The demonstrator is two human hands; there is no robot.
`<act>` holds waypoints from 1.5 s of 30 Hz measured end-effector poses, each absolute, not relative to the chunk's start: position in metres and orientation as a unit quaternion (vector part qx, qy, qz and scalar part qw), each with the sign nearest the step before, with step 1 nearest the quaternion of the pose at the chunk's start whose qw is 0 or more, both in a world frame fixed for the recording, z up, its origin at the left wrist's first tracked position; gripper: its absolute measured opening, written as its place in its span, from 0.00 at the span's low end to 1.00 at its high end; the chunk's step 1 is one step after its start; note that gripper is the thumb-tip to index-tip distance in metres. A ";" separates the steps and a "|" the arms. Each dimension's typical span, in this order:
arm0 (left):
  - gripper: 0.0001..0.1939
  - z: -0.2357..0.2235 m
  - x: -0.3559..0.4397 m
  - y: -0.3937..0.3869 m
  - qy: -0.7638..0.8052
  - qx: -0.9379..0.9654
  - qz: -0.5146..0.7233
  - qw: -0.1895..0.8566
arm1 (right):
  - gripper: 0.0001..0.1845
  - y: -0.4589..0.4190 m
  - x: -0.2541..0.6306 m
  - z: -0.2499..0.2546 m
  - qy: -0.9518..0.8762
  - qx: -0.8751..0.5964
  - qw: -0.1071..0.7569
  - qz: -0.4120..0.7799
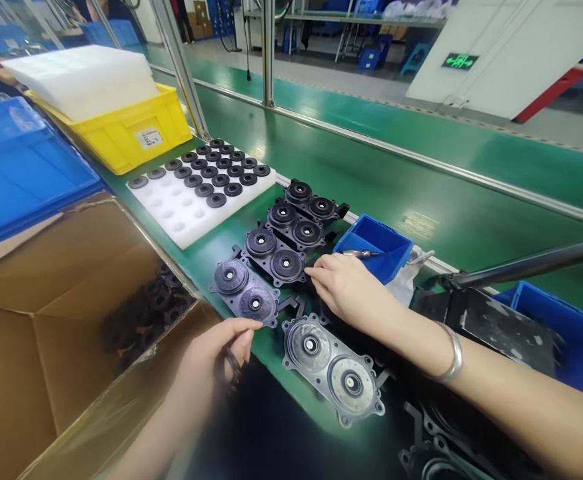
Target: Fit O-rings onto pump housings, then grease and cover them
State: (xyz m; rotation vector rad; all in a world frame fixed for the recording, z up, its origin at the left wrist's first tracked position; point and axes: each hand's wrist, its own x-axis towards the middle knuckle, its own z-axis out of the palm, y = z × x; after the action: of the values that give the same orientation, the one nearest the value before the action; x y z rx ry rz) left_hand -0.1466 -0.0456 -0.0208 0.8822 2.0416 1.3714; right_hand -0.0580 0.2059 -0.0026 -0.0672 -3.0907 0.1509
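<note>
Several black two-cup rubber plates lie in a row on the green bench, the nearest (332,369) in front of me and one (244,291) by my left hand. My left hand (221,350) is curled, pinching a small dark ring-like part at its fingertips, just below that plate. My right hand (344,285), fingers together and bent, rests on the bench with its fingertips touching the edge of another plate (274,255). A silver bangle sits on my right wrist.
A white foam tray (181,207) holds several black round discs. A yellow bin (131,133) with white foam stands behind it. An open cardboard box (61,333) with dark parts is at left. Small blue bins (376,243) (566,333) sit at right, beside a dark fixture (491,323).
</note>
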 end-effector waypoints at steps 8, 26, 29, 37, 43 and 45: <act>0.08 -0.010 -0.162 -0.035 0.763 0.476 0.430 0.086 | 0.07 0.214 -0.070 -0.001 -0.999 -0.008 0.009 0.032; 0.13 -0.017 -0.177 0.008 0.755 0.598 0.269 -0.001 | 0.09 0.216 -0.063 0.004 -0.998 0.064 -0.011 0.011; 0.16 -0.021 -0.178 0.020 0.767 0.615 0.182 -0.016 | 0.07 0.216 -0.061 0.005 -0.997 0.077 -0.018 0.002; 0.18 -0.024 -0.177 0.028 0.785 0.613 0.090 -0.009 | 0.08 0.209 -0.059 0.006 -0.997 0.063 0.013 0.039; 0.19 -0.021 -0.181 0.024 0.794 0.602 0.091 -0.008 | 0.10 0.211 -0.062 0.007 -0.998 0.042 0.029 0.029; 0.19 -0.021 -0.181 0.026 0.796 0.600 0.074 -0.018 | 0.10 0.212 -0.064 0.007 -0.999 0.025 0.021 0.012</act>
State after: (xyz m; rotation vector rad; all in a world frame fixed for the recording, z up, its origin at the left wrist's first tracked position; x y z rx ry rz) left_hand -0.1810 0.0258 -0.0213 1.9076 2.5300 0.2344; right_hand -0.0640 0.2115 0.0071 0.0780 -3.0989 0.0374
